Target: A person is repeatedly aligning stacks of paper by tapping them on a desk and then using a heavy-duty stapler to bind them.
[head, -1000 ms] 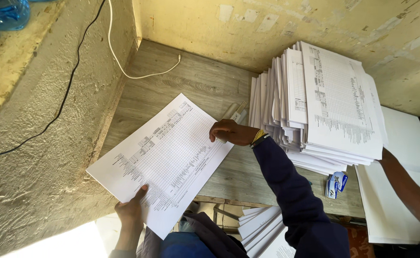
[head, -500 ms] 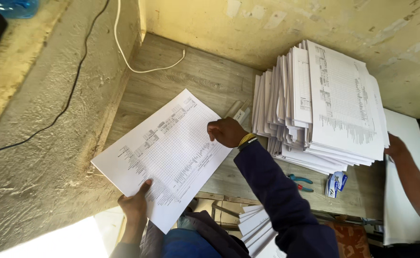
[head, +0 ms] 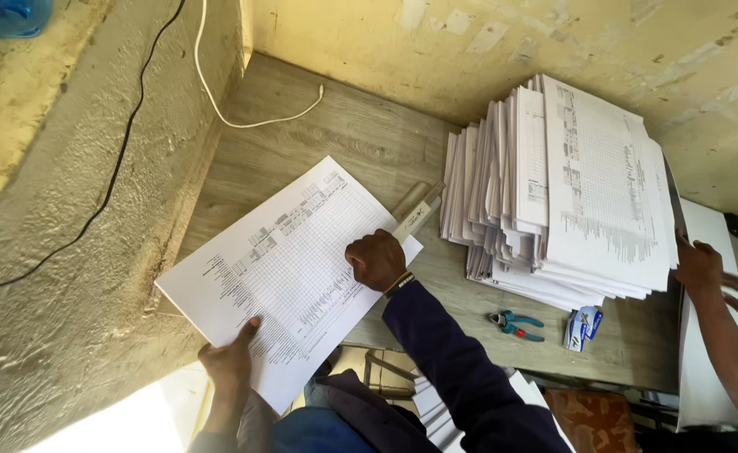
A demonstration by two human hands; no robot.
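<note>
A: Where do we stand on the sheets?

B: We see a large white printed sheet with a grid table point(head: 289, 273) lying slanted on the grey wood-grain tabletop point(head: 360, 138), its near corner hanging past the table edge. Left hand point(head: 228, 365) pinches that near edge, thumb on top. Right hand point(head: 376, 260) sits curled, knuckles up, pressing on the sheet's right edge; we cannot tell whether its fingers pinch the paper.

A: Anything under the right hand?

B: A pale beige flat ruler-like strip point(head: 415, 210) pokes out just beyond it, angled toward the pile. Contact unclear.

A: The pile?

B: A tall fanned stack of white printed sheets point(head: 578, 184) at the table's right, well apart from the single sheet. In front of it we see small teal-handled pliers point(head: 516, 324) and a small blue-and-white packet point(head: 583, 325). A thin white cable point(head: 251, 124) trails across the far left corner.

A: Others around?

B: Another person's hands point(head: 713, 273) at the far right, touching more white paper point(head: 704, 344).
</note>
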